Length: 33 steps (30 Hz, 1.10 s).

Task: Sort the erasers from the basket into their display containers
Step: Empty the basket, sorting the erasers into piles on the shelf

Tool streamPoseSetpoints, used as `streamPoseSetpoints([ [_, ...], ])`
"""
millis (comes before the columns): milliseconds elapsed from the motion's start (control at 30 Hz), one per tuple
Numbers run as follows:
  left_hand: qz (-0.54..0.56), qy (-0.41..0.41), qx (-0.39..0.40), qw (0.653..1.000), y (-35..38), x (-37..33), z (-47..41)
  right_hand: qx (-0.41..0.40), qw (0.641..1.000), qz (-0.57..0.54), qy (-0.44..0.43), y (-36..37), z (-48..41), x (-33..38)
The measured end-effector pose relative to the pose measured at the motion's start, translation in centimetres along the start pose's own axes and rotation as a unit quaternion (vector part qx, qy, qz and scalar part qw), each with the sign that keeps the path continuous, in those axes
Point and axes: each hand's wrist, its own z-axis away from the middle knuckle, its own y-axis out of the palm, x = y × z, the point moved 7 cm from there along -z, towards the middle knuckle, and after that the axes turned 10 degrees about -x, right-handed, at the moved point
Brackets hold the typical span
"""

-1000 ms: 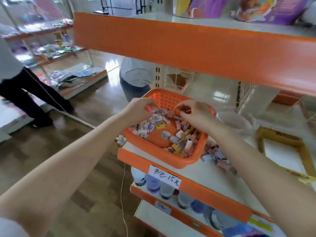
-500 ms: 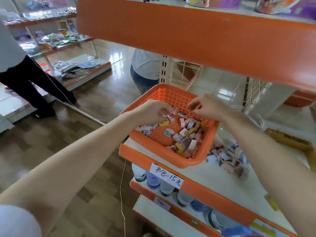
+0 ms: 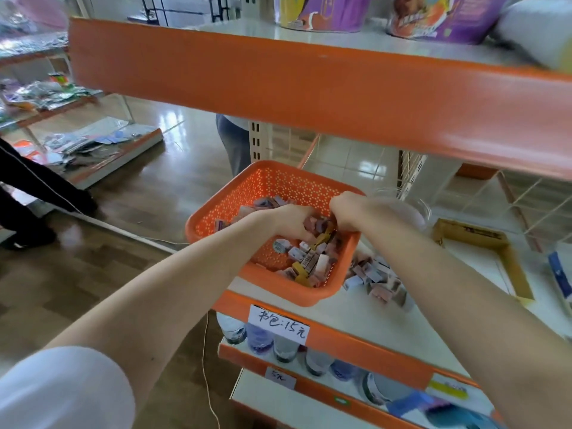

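The person wears a plain white short fabric sleeve [image 3: 62,388], rounded at its hem and ending above the left elbow, so that the left forearm [image 3: 185,274] is bare down to the left hand [image 3: 288,221], and the right forearm [image 3: 448,289] likewise shows bare to the right hand [image 3: 356,212].

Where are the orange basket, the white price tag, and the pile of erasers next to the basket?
orange basket [image 3: 230,207]: head view, its holed left wall.
white price tag [image 3: 280,325]: head view, middle of the paper.
pile of erasers [image 3: 374,276]: head view, middle of the heap on the shelf.
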Motion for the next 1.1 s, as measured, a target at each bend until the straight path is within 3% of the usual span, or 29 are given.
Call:
streamPoseSetpoints([
  [367, 0.02, -0.083, 0.012, 0.996, 1.2, 0.2, -0.5, -0.067, 0.997, -0.032, 0.037, -0.8, 0.7, 0.0],
  [533, 0.078, -0.123, 0.002, 0.989, 0.3, 1.5, 0.6, -0.094, 0.989, -0.113, 0.027, -1.1, 0.7, -0.7],
  [833, 0.178, -0.119, -0.03, 0.976, -2.8, 1.8, 3.0, -0.193, 0.907, -0.374, 0.001, -2.2, 3.2, -3.2],
  [1100, 0.304, -0.094, -0.12, 0.94, -6.1, -1.4, 2.3, -0.251, 0.864, -0.431, 0.067, -2.6, 6.7, -6.1],
])
